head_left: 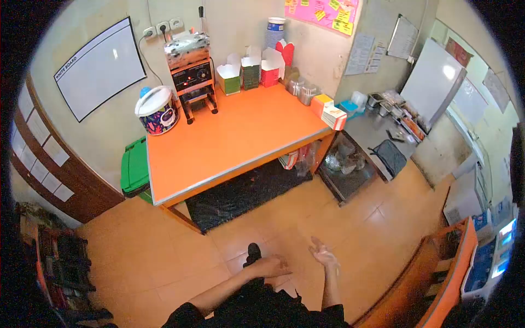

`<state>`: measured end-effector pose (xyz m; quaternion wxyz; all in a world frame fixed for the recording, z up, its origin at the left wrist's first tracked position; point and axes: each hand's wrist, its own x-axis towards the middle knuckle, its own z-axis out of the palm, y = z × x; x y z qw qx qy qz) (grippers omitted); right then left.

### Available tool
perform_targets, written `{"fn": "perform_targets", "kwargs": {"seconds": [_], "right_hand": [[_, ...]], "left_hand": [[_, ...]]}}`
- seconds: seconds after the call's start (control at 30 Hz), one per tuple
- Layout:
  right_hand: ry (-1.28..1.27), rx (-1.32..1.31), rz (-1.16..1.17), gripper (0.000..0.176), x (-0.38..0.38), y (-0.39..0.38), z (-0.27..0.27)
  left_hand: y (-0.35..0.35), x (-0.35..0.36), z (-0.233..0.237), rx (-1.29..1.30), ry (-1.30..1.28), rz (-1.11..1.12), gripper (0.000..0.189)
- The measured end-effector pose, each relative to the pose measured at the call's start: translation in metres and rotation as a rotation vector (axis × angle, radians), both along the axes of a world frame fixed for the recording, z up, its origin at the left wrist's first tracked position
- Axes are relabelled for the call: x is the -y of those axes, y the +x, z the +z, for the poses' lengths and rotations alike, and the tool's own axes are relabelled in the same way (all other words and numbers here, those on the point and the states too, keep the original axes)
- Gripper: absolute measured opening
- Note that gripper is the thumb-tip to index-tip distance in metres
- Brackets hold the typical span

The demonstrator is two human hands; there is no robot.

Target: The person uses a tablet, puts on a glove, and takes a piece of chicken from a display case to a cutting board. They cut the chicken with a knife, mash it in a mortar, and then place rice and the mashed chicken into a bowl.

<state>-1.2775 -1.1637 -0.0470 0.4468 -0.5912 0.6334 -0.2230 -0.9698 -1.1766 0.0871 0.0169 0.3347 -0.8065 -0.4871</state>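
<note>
My left hand (270, 267) is in front of my body at the bottom of the view, its fingers loosely stretched to the right, with nothing seen in it. Just right of it, my right hand (324, 254) is raised with the palm turned up and the fingers apart, holding nothing. Both are over the tiled floor (164, 251), touching no object. A dark shoe (252, 252) shows beside my left hand. Ahead stands an orange table (240, 136), beyond the reach of either hand.
On the table are a waffle-maker-like machine (190, 68), a lidded bucket (157, 112), food boxes (250, 74), stacked cups (274, 35) and box stacks (328, 112). A green bin (135, 167) stands left. A metal counter (377, 134) is at right, an orange-edged table (437, 284) at lower right.
</note>
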Motion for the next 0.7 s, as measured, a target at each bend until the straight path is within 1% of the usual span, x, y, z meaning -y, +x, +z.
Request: {"fn": "perform_targets", "kwargs": {"seconds": [0.03, 0.07, 0.1, 0.13, 0.17, 0.2, 0.23, 0.27, 0.3, 0.33, 0.37, 0.4, 0.43, 0.47, 0.5, 0.53, 0.57, 0.6, 0.63, 0.67, 0.7], "right_hand": [[-0.300, 0.376, -0.029, 0.063, 0.051, -0.013, -0.061], [-0.299, 0.378, -0.018, 0.063, 0.099, 0.006, 0.020], [-0.066, 0.886, -0.116, 0.072, 0.147, 0.055, 0.122], [-0.084, 0.865, -0.148, 0.078, 0.179, 0.080, 0.184], [-0.105, 0.842, -0.177, 0.084, 0.210, 0.094, 0.226], [-0.109, 0.840, -0.164, 0.084, 0.240, 0.096, 0.251], [-0.195, 0.818, -0.208, 0.086, 0.266, 0.097, 0.269], [-0.277, 0.793, -0.251, 0.089, 0.291, 0.096, 0.276], [-0.359, 0.747, -0.303, 0.088, 0.320, 0.082, 0.270], [-0.414, 0.769, -0.368, 0.085, 0.346, 0.068, 0.263], [-0.465, 0.793, -0.437, 0.081, 0.369, 0.057, 0.259], [-0.465, 0.823, -0.504, 0.078, 0.382, 0.053, 0.270], [-0.470, 0.858, -0.569, 0.074, 0.399, 0.051, 0.282], [-0.499, 0.846, -0.577, 0.066, 0.423, 0.045, 0.279], [-0.493, 0.859, -0.567, 0.066, 0.447, 0.049, 0.282], [-0.486, 0.893, -0.550, 0.064, 0.467, 0.055, 0.289], [-0.476, 0.923, -0.525, 0.062, 0.489, 0.059, 0.292], [-0.445, 0.932, -0.498, 0.063, 0.518, 0.060, 0.280], [-0.428, 0.934, -0.467, 0.063, 0.548, 0.065, 0.275], [-0.366, 0.994, -0.379, 0.063, 0.577, 0.071, 0.272], [-0.297, 1.052, -0.295, 0.064, 0.605, 0.076, 0.271]], "left_hand": [[-0.022, 0.026, 0.027, 0.028, -0.014, 0.004, 0.047], [-0.038, 0.054, 0.051, 0.015, -0.030, -0.016, 0.045], [-0.053, 0.079, 0.066, 0.003, -0.041, -0.038, 0.042], [-0.073, 0.105, 0.060, 0.004, -0.044, -0.031, 0.042], [-0.094, 0.133, 0.048, -0.193, -0.077, 0.095, 0.039], [-0.104, 0.162, 0.052, -0.393, -0.113, 0.220, 0.035], [-0.108, 0.187, 0.052, -0.396, -0.116, 0.231, 0.035], [-0.111, 0.212, 0.062, -0.470, -0.187, 0.132, 0.031], [-0.114, 0.235, 0.069, -0.541, -0.258, 0.033, 0.027], [-0.118, 0.257, 0.068, -0.543, -0.256, 0.048, 0.027], [-0.122, 0.275, 0.065, -0.503, -0.135, -0.083, 0.026], [-0.124, 0.291, 0.062, -0.459, -0.014, -0.215, 0.026], [-0.125, 0.307, 0.058, -0.452, -0.014, -0.203, 0.026], [-0.126, 0.323, 0.055, -0.475, -0.048, -0.139, 0.026], [-0.125, 0.342, 0.055, -0.497, -0.082, -0.075, 0.025], [-0.120, 0.374, 0.082, -0.354, -0.097, -0.009, 0.029], [-0.120, 0.400, 0.080, -0.351, -0.100, 0.012, 0.029], [-0.122, 0.427, 0.074, -0.279, -0.189, 0.183, 0.032], [-0.119, 0.455, 0.095, -0.203, -0.275, 0.361, 0.035], [-0.119, 0.477, 0.119, -0.415, -0.363, 0.504, 0.042], [-0.124, 0.500, 0.106, -0.409, -0.363, 0.542, 0.042]]}}
